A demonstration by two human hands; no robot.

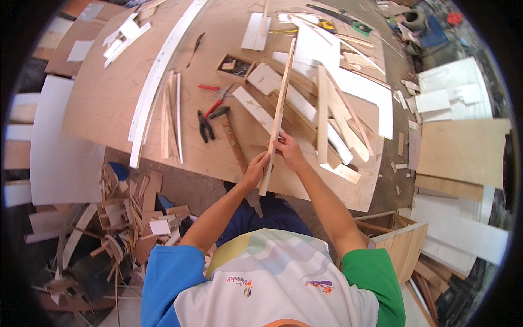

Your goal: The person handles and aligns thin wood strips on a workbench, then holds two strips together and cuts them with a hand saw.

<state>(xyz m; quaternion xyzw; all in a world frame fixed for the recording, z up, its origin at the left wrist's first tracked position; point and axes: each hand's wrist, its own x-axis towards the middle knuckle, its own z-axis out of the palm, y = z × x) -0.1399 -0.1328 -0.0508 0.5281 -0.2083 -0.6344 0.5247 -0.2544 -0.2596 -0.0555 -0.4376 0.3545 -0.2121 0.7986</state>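
My left hand point(256, 169) is closed on a long, narrow wooden strip point(284, 90) that reaches up across the worktable point(98, 114). Higher on the same strip, my right hand point(286, 150) grips it with curled fingers. Left of the strip lies a hammer point(231, 144) with a wooden handle, its lower part partly hidden by my left arm. Beside it are black-handled pliers point(205, 126) and a red-handled cutting tool point(215, 101). A small wooden box point(248, 76) with small dark hardware sits farther back, among loose white and bare wood boards point(261, 76).
Long white strips point(163, 65) cross the table's left side. A handsaw point(359, 27) and yellow tape measure point(327, 25) lie at the back right. Offcuts point(152, 201) pile on the floor at lower left. An open wooden box point(403, 245) stands at lower right, near leaning panels point(457, 147).
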